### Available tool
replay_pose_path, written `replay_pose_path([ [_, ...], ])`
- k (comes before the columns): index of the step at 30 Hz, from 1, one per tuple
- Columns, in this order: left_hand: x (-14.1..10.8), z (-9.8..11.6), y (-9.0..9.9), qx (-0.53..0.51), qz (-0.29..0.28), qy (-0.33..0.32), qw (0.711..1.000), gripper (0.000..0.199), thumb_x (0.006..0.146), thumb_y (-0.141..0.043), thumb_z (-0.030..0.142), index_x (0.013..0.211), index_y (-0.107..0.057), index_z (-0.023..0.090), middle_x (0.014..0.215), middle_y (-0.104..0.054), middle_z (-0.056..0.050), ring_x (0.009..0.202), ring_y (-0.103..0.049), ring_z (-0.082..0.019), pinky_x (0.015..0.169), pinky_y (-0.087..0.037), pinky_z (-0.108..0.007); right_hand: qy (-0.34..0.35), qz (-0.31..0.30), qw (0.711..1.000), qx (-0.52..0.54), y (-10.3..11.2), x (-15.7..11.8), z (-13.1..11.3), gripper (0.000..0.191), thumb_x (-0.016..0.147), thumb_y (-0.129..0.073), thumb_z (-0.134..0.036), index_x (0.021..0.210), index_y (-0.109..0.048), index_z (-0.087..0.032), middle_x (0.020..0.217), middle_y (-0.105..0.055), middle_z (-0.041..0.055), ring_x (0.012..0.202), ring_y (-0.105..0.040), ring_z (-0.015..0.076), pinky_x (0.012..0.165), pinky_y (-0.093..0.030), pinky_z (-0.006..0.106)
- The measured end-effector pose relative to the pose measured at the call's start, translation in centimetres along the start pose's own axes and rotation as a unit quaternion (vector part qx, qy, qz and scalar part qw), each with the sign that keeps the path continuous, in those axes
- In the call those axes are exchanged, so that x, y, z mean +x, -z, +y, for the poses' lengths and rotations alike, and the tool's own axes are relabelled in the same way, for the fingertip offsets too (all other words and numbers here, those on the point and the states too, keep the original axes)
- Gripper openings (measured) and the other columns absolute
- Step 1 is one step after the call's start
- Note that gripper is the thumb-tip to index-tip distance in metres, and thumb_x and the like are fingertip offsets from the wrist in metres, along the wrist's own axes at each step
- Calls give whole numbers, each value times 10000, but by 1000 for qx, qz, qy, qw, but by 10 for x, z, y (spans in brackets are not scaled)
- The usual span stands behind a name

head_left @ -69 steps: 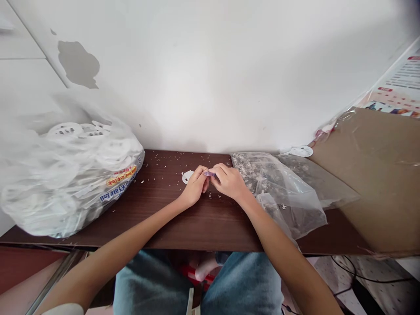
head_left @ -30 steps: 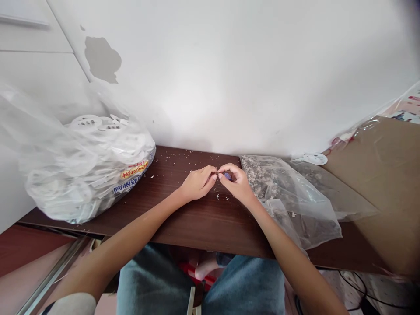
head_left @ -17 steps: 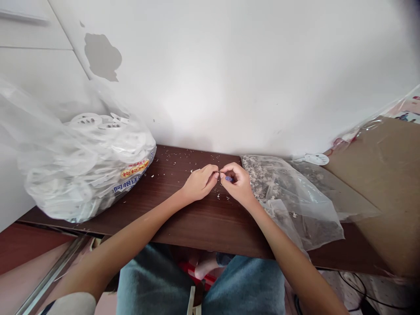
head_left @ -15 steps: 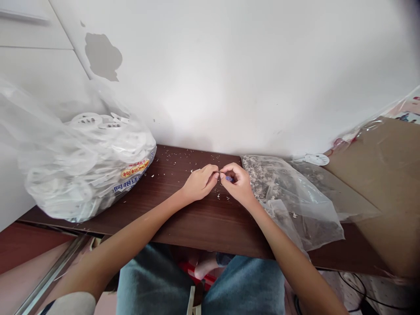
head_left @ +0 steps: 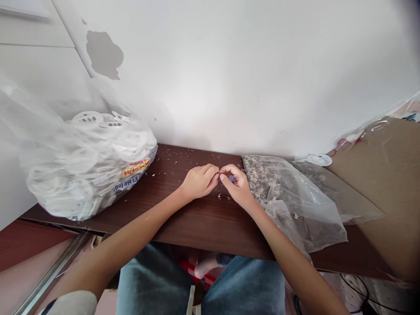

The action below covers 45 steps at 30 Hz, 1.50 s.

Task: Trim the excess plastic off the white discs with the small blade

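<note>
1. Dark-brown tabletop (head_left: 197,223) meets a white wall (head_left: 213,65); pale flecks scatter over it, too many to count.
2. Both hands meet fingertip to fingertip, pinching what looks like one tiny dark piece (head_left: 218,173), about equally near each; its long axis is unclear.
3. Left hand (head_left: 198,181): fingers closed, palm hidden. Right hand (head_left: 241,188): thumb and forefinger pinched, one blue-purple piece (head_left: 231,178) tucked behind them, right of the tiny piece.
4. One stuffed bag (head_left: 82,175) stands left; at least two clear bags overlap right, and one loose white disc (head_left: 320,160) lies beyond.
</note>
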<state>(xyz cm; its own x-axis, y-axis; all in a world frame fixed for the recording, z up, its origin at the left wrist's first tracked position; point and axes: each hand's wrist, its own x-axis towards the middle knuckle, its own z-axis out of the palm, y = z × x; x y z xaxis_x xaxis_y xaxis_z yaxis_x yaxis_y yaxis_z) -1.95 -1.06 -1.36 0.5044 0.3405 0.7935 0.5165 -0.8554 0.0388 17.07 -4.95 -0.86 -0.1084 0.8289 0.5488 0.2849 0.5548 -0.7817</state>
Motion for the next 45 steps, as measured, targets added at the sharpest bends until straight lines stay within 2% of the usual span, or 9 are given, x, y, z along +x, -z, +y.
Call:
replay_pose_path([
  [4, 2, -3, 1, 56, 25, -33, 998, 137, 1051, -488, 204, 975, -600, 183, 911, -743, -26, 697, -651, -142, 626, -430, -299, -4, -7, 1000, 0, 0, -1, -1, 131, 998, -654, -348, 1003, -691, -223, 968, -686, 38, 795, -593, 167, 625, -458, 282],
  [10, 3, -7, 3, 102, 24, -56, 993, 117, 1031, -528, 210, 988, -635, 195, 935, -758, -24, 709, -662, -141, 645, -425, -317, -6, -10, 1000, -12, 3, -1, -2, 144, 1021, -631, -357, 1012, -698, -230, 956, -686, 36, 804, -596, 173, 646, -462, 291],
  [17, 2, 0, 2, 6, 13, -23, 1000, 163, 1064, -462, 209, 980, -599, 186, 915, -728, -31, 701, -631, -137, 635, -420, -287, 51, -14, 998, -47, 7, 1, -1, 94, 1019, -605, -293, 974, -659, -231, 926, -677, 32, 792, -601, 176, 680, -472, 309],
  [22, -1, 7, 1, -125, -20, 75, 989, 243, 1122, -380, 297, 1035, -582, 193, 942, -688, -42, 782, -627, -147, 678, -443, -275, 140, -27, 983, -118, 13, 4, -1, 19, 1004, -599, -229, 1020, -607, -237, 944, -652, 43, 784, -599, 177, 684, -486, 316],
  [29, -4, 19, -10, -307, -9, 196, 931, 345, 1139, -376, 439, 967, -555, 200, 835, -601, -17, 732, -555, -146, 716, -451, -305, 211, -17, 951, -226, 19, 3, 2, 94, 997, -582, -196, 1078, -595, -240, 1035, -684, 82, 865, -653, 200, 694, -516, 324],
  [33, -1, 27, -13, -415, -18, 280, 865, 363, 1118, -421, 483, 910, -524, 204, 709, -539, 20, 627, -490, -134, 645, -427, -297, 227, -17, 931, -285, 21, 3, 6, 85, 1005, -567, -206, 1060, -623, -240, 1066, -709, 93, 871, -673, 200, 680, -523, 319],
  [38, 6, 34, -8, -504, -38, 357, 786, 305, 1077, -444, 417, 860, -481, 206, 700, -539, 24, 586, -478, -117, 588, -409, -270, 238, -19, 914, -327, 23, 4, 8, 98, 1011, -565, -225, 1022, -662, -238, 1073, -733, 95, 859, -686, 196, 669, -519, 316],
  [42, 10, 36, -6, -530, -40, 382, 756, 274, 1038, -459, 362, 812, -448, 208, 676, -495, 27, 569, -451, -111, 551, -383, -257, 255, -25, 900, -351, 24, 3, 8, 111, 1000, -568, -197, 1003, -671, -236, 1069, -741, 83, 812, -673, 181, 656, -501, 313],
  [45, 9, 35, -7, -531, -44, 381, 755, 267, 1030, -464, 339, 799, -443, 207, 661, -465, 35, 566, -434, -109, 550, -375, -252, 276, -23, 888, -368, 26, 3, 8, 113, 985, -573, -167, 978, -668, -228, 1060, -744, 75, 783, -664, 168, 646, -485, 309],
])
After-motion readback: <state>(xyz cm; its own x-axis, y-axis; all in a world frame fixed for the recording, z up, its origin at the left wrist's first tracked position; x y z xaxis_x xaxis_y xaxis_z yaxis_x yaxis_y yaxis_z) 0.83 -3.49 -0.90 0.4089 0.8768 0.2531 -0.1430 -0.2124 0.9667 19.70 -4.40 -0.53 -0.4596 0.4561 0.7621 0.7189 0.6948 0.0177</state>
